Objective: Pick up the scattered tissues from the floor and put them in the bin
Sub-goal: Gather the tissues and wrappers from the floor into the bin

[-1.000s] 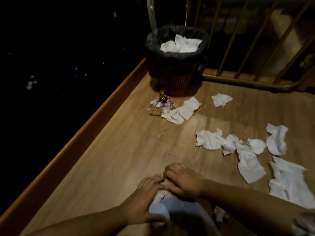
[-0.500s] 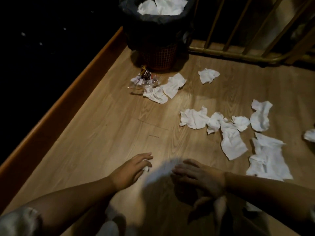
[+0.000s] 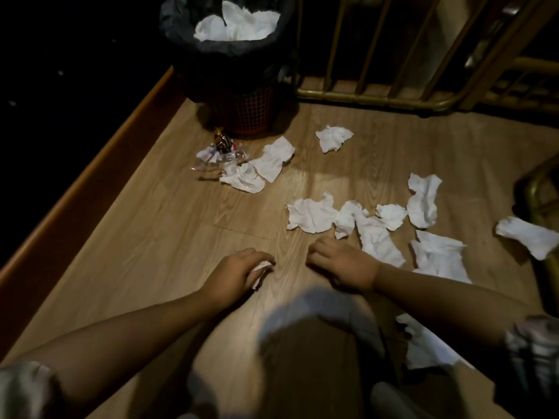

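Wood-grain floor (image 3: 157,237) shows I'm mid-gather: my left hand (image 3: 234,275) grips a crumpled tissue (image 3: 260,272), my right hand (image 3: 343,264) curls empty beside the centre-right tissues (image 3: 311,214), which I'd grab next for the upper-centre bin (image 3: 233,55).

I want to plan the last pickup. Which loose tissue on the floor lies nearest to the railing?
The small crumpled tissue lying alone to the right of the bin. It sits just below the railing's bottom bar; all other tissues lie farther down the floor.
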